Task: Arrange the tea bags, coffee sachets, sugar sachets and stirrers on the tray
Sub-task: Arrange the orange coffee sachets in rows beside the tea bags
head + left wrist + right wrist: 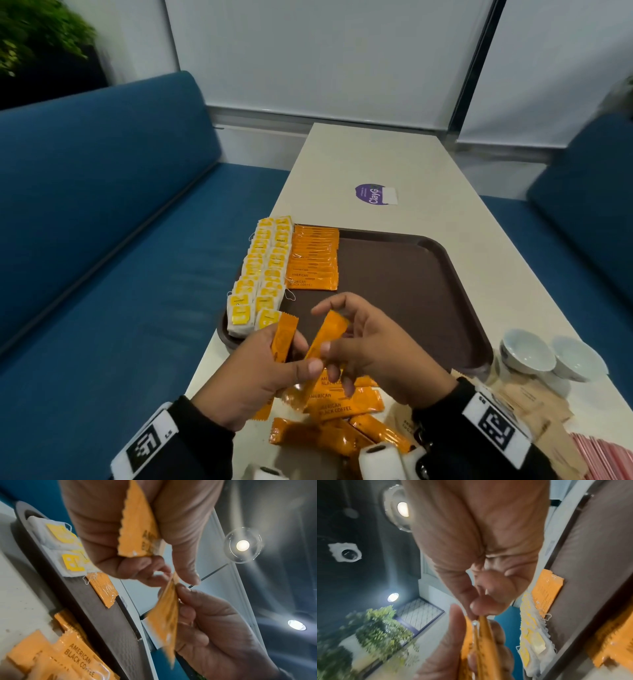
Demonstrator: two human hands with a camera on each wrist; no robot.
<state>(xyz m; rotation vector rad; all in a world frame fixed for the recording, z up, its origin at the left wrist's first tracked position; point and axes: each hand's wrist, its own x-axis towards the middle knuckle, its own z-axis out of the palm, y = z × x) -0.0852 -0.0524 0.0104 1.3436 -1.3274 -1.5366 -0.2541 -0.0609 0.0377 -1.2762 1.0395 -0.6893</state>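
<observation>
Lower centre: left hand (253,373) grips coffee sachet (283,337); right hand (380,349) pinches second sachet (325,337). Light, slick foil, likely slippery; best pinched mid-body.

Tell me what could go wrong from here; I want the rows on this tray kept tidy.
The left hand grips one coffee sachet while the right hand pinches another, just above the tea bags on the tray. A lowered wrist could nudge the nearest tea bags, which already overhang the rim. The loose sachets lying under both hands could also get swept aside.
</observation>
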